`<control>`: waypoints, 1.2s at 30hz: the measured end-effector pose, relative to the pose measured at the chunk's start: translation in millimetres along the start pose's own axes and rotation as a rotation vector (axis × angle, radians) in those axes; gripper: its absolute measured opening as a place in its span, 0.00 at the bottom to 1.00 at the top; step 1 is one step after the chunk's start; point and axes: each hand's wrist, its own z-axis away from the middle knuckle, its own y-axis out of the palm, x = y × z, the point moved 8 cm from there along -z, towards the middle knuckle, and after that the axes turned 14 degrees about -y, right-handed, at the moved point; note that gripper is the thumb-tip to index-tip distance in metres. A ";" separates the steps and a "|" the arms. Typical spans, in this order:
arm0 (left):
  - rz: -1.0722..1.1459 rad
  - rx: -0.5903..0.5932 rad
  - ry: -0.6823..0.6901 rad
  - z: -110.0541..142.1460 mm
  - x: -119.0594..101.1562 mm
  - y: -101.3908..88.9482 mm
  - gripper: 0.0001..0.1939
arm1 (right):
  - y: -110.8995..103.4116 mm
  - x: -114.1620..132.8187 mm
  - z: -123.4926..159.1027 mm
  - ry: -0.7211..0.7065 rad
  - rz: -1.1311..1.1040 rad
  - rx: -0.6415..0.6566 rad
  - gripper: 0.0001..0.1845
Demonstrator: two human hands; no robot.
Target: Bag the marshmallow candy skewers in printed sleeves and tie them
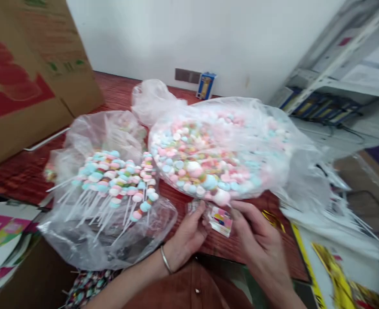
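Both hands meet near the front edge of a red-brown table (pixel 118 92). My left hand (pixel 186 240), with a thin metal bangle at the wrist, and my right hand (pixel 258 238) pinch a small clear wrapper with a colourful printed label (pixel 220 219) between them. Just beyond the fingers lies a big clear plastic bag (pixel 218 150) heaped with loose pastel pink, blue and white candies. To the left, an open plastic bag (pixel 105 201) holds several candy skewers on white sticks.
A large cardboard box (pixel 25 73) stands at the far left. Printed paper sheets (pixel 2 236) lie at the left edge. Clear sleeves and yellow printed packaging (pixel 334 262) pile up at the right. A small blue box (pixel 206 86) stands by the white wall; shelving (pixel 340 73) is at the right.
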 end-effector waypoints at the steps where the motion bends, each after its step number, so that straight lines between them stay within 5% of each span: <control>1: 0.028 -0.004 -0.038 -0.6 2.7 -0.3 0.14 | -34.3 -4.7 16.0 -0.001 0.129 -0.053 0.09; 3: 0.056 -0.001 -0.073 -1.0 6.3 1.2 0.17 | -87.0 -12.4 50.8 0.011 0.341 -0.132 0.09; 6: 0.068 -0.004 -0.081 0.4 10.9 6.9 0.19 | -119.6 -22.8 95.3 0.014 0.488 -0.126 0.10; 10: 0.038 0.002 -0.051 3.8 16.5 19.0 0.20 | -118.1 -32.1 124.4 0.006 0.490 -0.122 0.09; 16: -0.030 -0.021 -0.015 7.5 23.0 27.3 0.21 | -106.0 -37.2 123.7 -0.013 0.429 -0.071 0.08; 26: -0.270 -0.082 0.330 14.4 -1.8 30.8 0.22 | -108.0 -21.4 123.8 -0.130 0.598 -0.023 0.10; 30: -0.285 -0.002 0.314 15.8 -0.7 38.0 0.20 | -103.2 -35.4 124.1 0.075 0.257 -0.056 0.08; 36: -0.087 0.080 0.018 17.0 14.0 48.5 0.03 | -43.0 -73.3 163.9 0.775 -0.669 -0.144 0.17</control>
